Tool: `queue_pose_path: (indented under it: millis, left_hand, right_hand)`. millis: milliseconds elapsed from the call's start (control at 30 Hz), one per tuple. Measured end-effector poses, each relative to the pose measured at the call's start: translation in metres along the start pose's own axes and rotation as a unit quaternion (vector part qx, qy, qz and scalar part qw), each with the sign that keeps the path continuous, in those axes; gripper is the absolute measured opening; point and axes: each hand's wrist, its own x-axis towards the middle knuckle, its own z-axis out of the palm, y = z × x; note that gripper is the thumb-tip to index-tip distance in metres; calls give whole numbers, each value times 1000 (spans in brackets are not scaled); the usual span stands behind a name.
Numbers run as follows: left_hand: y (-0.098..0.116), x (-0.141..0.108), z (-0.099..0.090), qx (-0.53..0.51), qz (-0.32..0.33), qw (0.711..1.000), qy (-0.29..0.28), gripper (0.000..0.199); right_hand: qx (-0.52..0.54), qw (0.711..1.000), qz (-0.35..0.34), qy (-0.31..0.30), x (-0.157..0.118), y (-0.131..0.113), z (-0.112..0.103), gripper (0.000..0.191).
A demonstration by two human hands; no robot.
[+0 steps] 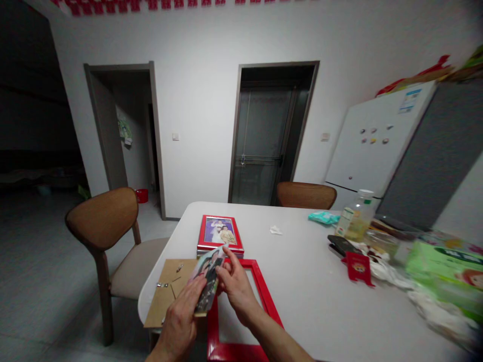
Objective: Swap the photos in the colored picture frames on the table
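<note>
A photo print (212, 274) is held tilted between my two hands, over the near left part of the table. My left hand (183, 309) grips its lower left side, fingers lying over the front. My right hand (236, 284) pinches the upper right edge between thumb and fingers. Beneath my hands a red picture frame (267, 296) lies flat, partly covered by my right wrist. To its left rests a brown backing board (160, 304) with small metal clips. Just beyond sits a red-framed picture (202, 234) of two people, apparently on top of a stack.
On the right are a plastic bottle (354, 216), a black phone (343, 245), a red packet (358, 268), a green tissue pack (445, 271) and crumpled tissues. A teal packet (323, 217) lies at the back. Wooden chairs (109, 216) stand left and behind the white table (309, 311).
</note>
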Motion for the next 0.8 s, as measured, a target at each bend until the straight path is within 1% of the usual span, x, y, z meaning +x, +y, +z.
queue_pose_path:
  millis: [67, 100, 133, 200, 267, 300, 333, 367, 400, 467, 500, 567, 633, 667, 700, 733, 800]
  left_hand:
    - [7, 9, -5, -85, -88, 991, 58, 36]
    - [11, 13, -7, -131, -145, 976, 95, 31]
    - [16, 17, -8, -183, -204, 953, 129, 29]
    - [26, 22, -4, -299, -302, 889, 172, 32]
    - [37, 24, 5, -413, -352, 821, 179, 38]
    - [42, 23, 10, -455, -361, 796, 170, 40]
    - [46, 22, 15, -486, -365, 778, 157, 41]
    - [49, 21, 19, -505, -363, 770, 141, 42]
    - [51, 20, 22, -512, -359, 771, 121, 43]
    - [50, 16, 24, -492, -349, 793, 87, 47]
    - [47, 14, 24, -466, -345, 811, 77, 50]
    - [38, 8, 23, -381, -335, 860, 49, 52]
    - [31, 2, 24, -262, -313, 913, -12, 49]
    - [29, -1, 25, -200, -297, 932, -51, 48]
    - [29, -3, 27, -143, -278, 946, -88, 49]
    - [29, -5, 29, -96, -263, 952, -121, 50]
    - [32, -6, 33, -35, -240, 956, -164, 55]
  right_hand:
    - [-12, 999, -34, 11, -1, -5, -2, 64]
    - [-25, 998, -42, 26, -1, -4, -6, 62]
    - [-38, 997, -36, 48, -1, -1, -11, 60]
    - [-41, 995, 22, 85, -1, 9, -22, 54]
    - [11, 993, 88, 74, 0, 19, -33, 47]
    - [48, 992, 100, 59, 0, 22, -38, 43]
    - [81, 991, 94, 47, 0, 23, -42, 39]
    - [103, 991, 76, 45, 0, 23, -46, 37]
    - [110, 991, 58, 54, 0, 21, -52, 37]
    - [77, 993, 51, 76, 1, 14, -66, 38]
    - [46, 994, 62, 75, 1, 11, -75, 39]
    - [-24, 994, 93, 60, 2, 6, -95, 39]
    - [-78, 989, 117, 40, 3, 5, -114, 39]
    - [-97, 987, 125, 32, 3, 6, -121, 40]
    - [-113, 984, 132, 25, 4, 8, -126, 40]
    - [-129, 982, 136, 21, 5, 9, -129, 40]
    - [-160, 978, 133, 18, 7, 10, -128, 41]
